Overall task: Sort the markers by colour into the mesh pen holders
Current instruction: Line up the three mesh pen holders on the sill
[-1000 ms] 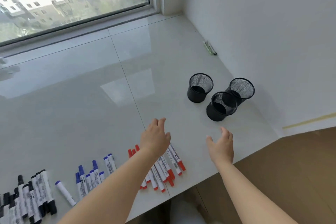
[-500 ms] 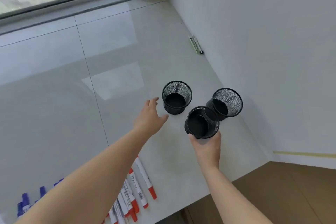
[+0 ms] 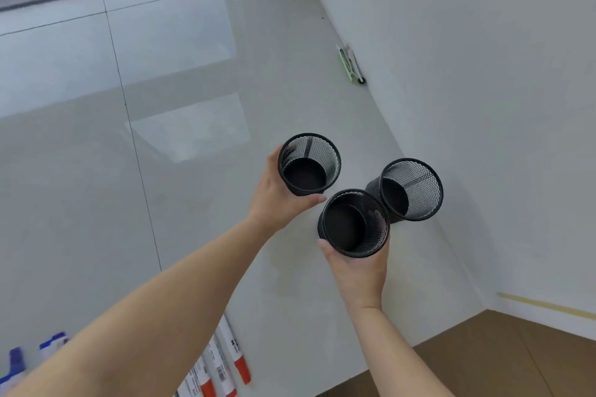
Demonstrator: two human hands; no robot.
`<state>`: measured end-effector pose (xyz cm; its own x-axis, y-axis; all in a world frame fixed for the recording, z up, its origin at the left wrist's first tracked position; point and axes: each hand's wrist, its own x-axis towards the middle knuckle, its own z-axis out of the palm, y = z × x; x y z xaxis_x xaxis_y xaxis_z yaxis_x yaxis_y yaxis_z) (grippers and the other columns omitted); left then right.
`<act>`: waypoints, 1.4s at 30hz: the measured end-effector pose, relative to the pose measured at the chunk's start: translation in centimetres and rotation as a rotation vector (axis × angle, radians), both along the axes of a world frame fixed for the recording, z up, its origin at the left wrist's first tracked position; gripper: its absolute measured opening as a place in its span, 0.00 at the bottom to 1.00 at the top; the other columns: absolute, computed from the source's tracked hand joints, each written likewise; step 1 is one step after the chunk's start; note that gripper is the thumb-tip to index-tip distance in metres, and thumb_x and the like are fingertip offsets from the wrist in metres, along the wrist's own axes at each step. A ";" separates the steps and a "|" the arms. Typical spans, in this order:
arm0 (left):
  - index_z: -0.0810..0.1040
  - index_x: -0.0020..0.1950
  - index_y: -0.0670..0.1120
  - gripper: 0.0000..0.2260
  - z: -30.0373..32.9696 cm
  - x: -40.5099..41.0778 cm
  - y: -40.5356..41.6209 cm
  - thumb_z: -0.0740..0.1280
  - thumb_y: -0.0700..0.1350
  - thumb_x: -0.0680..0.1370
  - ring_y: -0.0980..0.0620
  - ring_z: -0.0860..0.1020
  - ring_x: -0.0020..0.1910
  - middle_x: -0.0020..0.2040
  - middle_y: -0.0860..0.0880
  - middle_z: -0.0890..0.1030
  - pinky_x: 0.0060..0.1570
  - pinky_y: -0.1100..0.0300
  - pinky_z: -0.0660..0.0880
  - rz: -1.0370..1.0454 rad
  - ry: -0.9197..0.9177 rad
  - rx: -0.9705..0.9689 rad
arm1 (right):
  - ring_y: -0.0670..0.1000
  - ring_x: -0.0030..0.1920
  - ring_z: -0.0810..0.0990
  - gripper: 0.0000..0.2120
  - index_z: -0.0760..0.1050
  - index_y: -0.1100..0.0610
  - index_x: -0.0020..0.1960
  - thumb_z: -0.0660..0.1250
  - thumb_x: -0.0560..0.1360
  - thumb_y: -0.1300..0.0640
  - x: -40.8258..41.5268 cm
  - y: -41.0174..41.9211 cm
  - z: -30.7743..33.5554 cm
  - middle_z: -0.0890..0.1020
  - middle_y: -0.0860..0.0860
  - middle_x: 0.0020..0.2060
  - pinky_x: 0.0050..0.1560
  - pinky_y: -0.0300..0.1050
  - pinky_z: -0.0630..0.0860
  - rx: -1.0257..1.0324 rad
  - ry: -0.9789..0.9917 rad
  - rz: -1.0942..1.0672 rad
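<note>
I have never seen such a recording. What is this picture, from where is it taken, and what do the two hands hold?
There is no machine here. A person wears a camera on the head, so the picture looks forward and down along their own bare arms.

The left hand grips one black round mesh pen holder. The right hand grips a second black mesh holder, nearer to the camera. A third black mesh holder stands untouched beside the white wall. All three look empty.

They are on a glossy white tiled surface. At the bottom edge lie white markers with red caps, and further left some with blue caps. A small greenish object lies by the wall; I cannot tell what it is.
</note>
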<state>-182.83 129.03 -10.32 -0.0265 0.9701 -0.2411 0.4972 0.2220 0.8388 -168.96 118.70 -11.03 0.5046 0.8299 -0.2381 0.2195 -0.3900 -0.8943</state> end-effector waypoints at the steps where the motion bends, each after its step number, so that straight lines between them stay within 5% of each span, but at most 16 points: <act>1: 0.55 0.65 0.63 0.44 0.1 0.1 -0.1 0.76 0.60 0.56 0.59 0.71 0.60 0.63 0.61 0.70 0.54 0.62 0.65 0.000 -0.010 0.010 | 0.36 0.55 0.73 0.39 0.67 0.44 0.60 0.78 0.53 0.48 0.0 0.1 0.1 0.75 0.43 0.56 0.50 0.21 0.64 0.006 -0.005 0.002; 8: 0.62 0.64 0.57 0.40 1.6 -2.4 -2.3 0.77 0.57 0.57 0.59 0.72 0.58 0.59 0.60 0.73 0.54 0.66 0.65 0.136 -0.017 -0.015 | 0.41 0.53 0.76 0.36 0.68 0.50 0.60 0.79 0.55 0.54 -2.0 1.0 1.3 0.77 0.45 0.54 0.49 0.19 0.64 -0.009 -0.012 0.077; 13: 0.60 0.55 0.64 0.35 3.2 -10.8 -6.6 0.77 0.57 0.55 0.70 0.69 0.46 0.48 0.69 0.71 0.41 0.82 0.64 0.352 -0.020 -0.019 | 0.38 0.50 0.75 0.36 0.68 0.48 0.58 0.79 0.54 0.50 -8.2 1.1 2.9 0.77 0.43 0.52 0.44 0.18 0.65 -0.062 0.004 0.234; 16: 0.63 0.57 0.60 0.36 3.8 -16.9 -9.9 0.78 0.57 0.55 0.63 0.73 0.51 0.52 0.63 0.74 0.46 0.76 0.65 0.474 0.001 -0.024 | 0.29 0.48 0.73 0.34 0.69 0.47 0.57 0.79 0.54 0.50 -13.5 0.6 3.5 0.77 0.41 0.50 0.44 0.18 0.65 -0.074 0.025 0.411; 21: 0.65 0.59 0.55 0.37 3.6 -25.8 -14.8 0.78 0.56 0.55 0.56 0.75 0.55 0.56 0.56 0.76 0.52 0.63 0.68 0.633 0.069 -0.028 | 0.45 0.54 0.76 0.35 0.69 0.51 0.59 0.79 0.56 0.50 -22.1 -0.6 3.8 0.78 0.46 0.54 0.57 0.41 0.73 -0.100 0.035 0.652; 31: 0.65 0.58 0.55 0.36 2.2 -35.7 -18.9 0.80 0.53 0.56 0.57 0.74 0.54 0.54 0.57 0.75 0.53 0.67 0.67 0.698 0.010 -0.009 | 0.44 0.49 0.73 0.34 0.62 0.43 0.53 0.79 0.56 0.48 -30.6 -2.0 1.9 0.74 0.42 0.49 0.49 0.35 0.67 -0.062 -0.095 0.682; 35: 0.65 0.58 0.53 0.36 1.6 -37.1 -19.3 0.80 0.51 0.57 0.56 0.75 0.54 0.55 0.56 0.76 0.54 0.66 0.68 0.694 0.003 0.039 | 0.42 0.47 0.72 0.34 0.62 0.43 0.54 0.79 0.56 0.48 -32.2 -2.0 1.3 0.73 0.39 0.47 0.40 0.21 0.65 -0.024 -0.124 0.680; 42: 0.64 0.60 0.54 0.37 0.7 -36.9 -19.7 0.79 0.53 0.57 0.59 0.75 0.53 0.56 0.55 0.76 0.48 0.81 0.65 0.698 -0.007 0.075 | 0.44 0.49 0.72 0.37 0.66 0.53 0.60 0.78 0.57 0.47 -32.9 -1.6 1.0 0.75 0.46 0.52 0.48 0.33 0.67 0.028 -0.201 0.762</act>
<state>-219.72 109.31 -9.62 -0.6482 0.7408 -0.1764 0.2538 0.4286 0.8671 -201.88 117.07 -10.07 -0.1744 0.9688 -0.1764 0.5754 -0.0451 -0.8166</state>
